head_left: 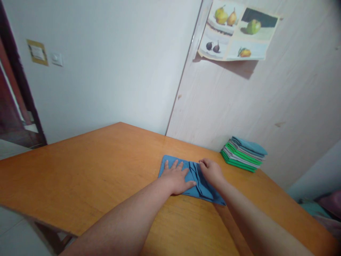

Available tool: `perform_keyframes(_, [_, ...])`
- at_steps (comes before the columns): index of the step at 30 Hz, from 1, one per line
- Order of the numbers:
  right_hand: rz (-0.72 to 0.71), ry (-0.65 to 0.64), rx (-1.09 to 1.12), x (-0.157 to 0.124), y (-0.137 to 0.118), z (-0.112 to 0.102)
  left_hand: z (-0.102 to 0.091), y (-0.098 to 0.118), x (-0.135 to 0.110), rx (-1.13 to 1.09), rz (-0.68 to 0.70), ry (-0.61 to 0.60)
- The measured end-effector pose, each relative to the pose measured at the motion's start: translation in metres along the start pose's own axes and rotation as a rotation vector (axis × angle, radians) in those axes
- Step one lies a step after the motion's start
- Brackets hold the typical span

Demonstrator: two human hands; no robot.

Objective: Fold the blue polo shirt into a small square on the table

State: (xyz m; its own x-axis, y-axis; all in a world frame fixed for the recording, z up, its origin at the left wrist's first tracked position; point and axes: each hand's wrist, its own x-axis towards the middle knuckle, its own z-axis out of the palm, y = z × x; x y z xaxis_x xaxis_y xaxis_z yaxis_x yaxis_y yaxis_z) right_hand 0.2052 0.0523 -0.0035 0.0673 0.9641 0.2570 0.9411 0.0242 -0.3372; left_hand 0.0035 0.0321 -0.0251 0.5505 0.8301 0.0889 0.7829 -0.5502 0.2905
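A blue cloth (194,193) lies folded on the wooden table, with wrinkles running across its middle and right part. My left hand (176,177) rests flat on its left half, fingers spread. At the cloth's far edge, right of the wrinkles, my right hand (211,171) is closed, thumb and fingers pinched together on the fabric. The right forearm passes over the cloth's near right corner and hides some of it.
Behind my right hand, a stack of folded cloths (242,154) in green, grey and blue stands near the wall. The orange-brown table (93,170) reaches the wall at the back. A fruit poster (239,32) hangs above. A doorway is at far left.
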Motion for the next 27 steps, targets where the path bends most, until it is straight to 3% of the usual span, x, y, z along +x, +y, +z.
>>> perform_keyframes(7, [-0.211,-0.108,-0.105,-0.009,0.001,0.032,0.002,0.0,0.0,0.009,0.002,0.011])
perform_keyframes(19, [-0.193,-0.214,-0.236,-0.009,0.005,0.045,-0.005,0.003,-0.003,0.003,-0.006,-0.027])
perform_keyframes(27, [-0.188,-0.153,-0.046,-0.01,0.009,0.049,-0.003,0.002,-0.002,-0.015,0.0,-0.009])
